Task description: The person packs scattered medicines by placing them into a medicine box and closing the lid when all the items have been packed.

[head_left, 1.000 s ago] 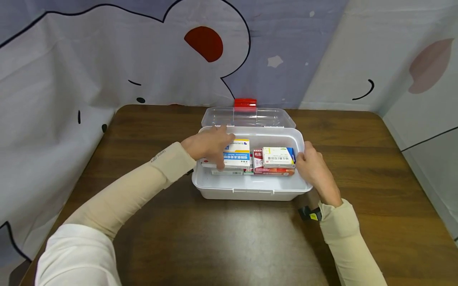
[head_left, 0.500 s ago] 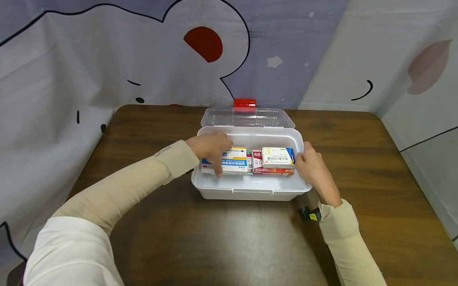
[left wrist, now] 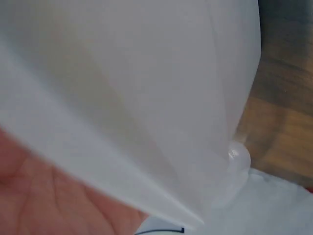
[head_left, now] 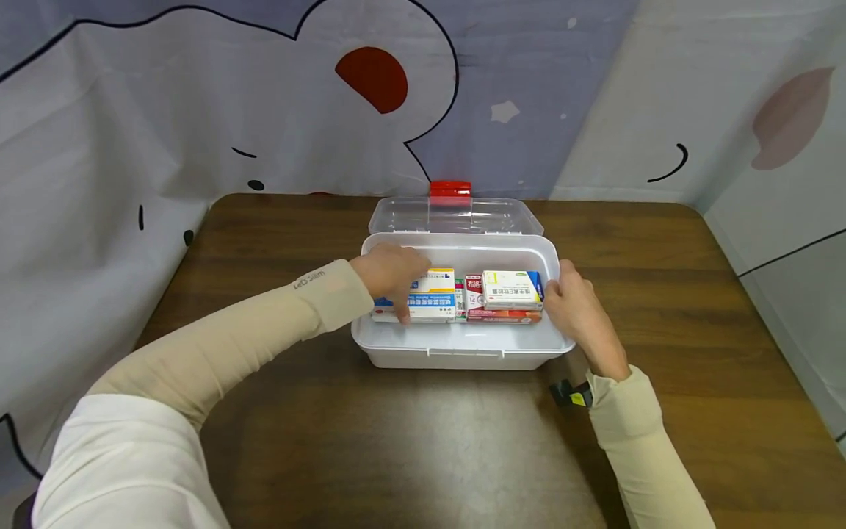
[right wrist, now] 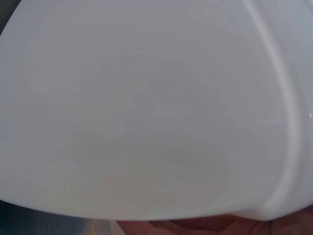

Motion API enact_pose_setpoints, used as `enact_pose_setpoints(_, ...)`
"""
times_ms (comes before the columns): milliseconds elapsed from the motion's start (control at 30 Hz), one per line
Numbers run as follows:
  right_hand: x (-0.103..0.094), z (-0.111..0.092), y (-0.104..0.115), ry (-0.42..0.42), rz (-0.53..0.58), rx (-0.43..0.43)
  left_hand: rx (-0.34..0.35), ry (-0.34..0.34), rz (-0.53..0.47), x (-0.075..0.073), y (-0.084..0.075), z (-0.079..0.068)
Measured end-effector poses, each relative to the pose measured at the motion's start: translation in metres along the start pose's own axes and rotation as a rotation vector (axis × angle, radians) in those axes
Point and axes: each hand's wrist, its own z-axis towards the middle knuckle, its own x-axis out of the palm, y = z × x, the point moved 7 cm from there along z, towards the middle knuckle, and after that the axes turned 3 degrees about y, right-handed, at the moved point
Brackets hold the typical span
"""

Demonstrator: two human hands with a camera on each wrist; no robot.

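Observation:
A white plastic storage box (head_left: 465, 358) holds several medicine boxes. Over its left side, my left hand (head_left: 393, 275) grips a white, blue and yellow medicine box (head_left: 438, 295), thumb at the front edge, other fingertips hidden behind. That medicine box lies level with the row at left. On the right, my right hand (head_left: 583, 312) holds the storage box's rim. A white medicine box with a blue end (head_left: 510, 289) lies on a red one (head_left: 473, 295); a green-marked box (head_left: 460, 300) shows between. In both wrist views the storage box's white wall (left wrist: 161, 73) hides most of the hand.
The clear lid (head_left: 505, 216) with its red handle (head_left: 450, 189) is folded open behind the storage box. All of it stands on a brown wooden table (head_left: 396, 441), with a printed curtain (head_left: 529, 95) behind. A black wrist-camera mount (head_left: 570, 394) sits at my right wrist.
The left hand has lowered the white, blue and yellow medicine box and shifted it slightly left and forward into the storage box. The right hand stays on the rim.

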Motion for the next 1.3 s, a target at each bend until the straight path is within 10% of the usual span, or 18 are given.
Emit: enact_pose_setpoints(1300,-0.003,0.0037,0.0019,-0.005,-0.047,-0.042,0.018,-0.092,0.018,0.0011,0.0045,-0.0058)
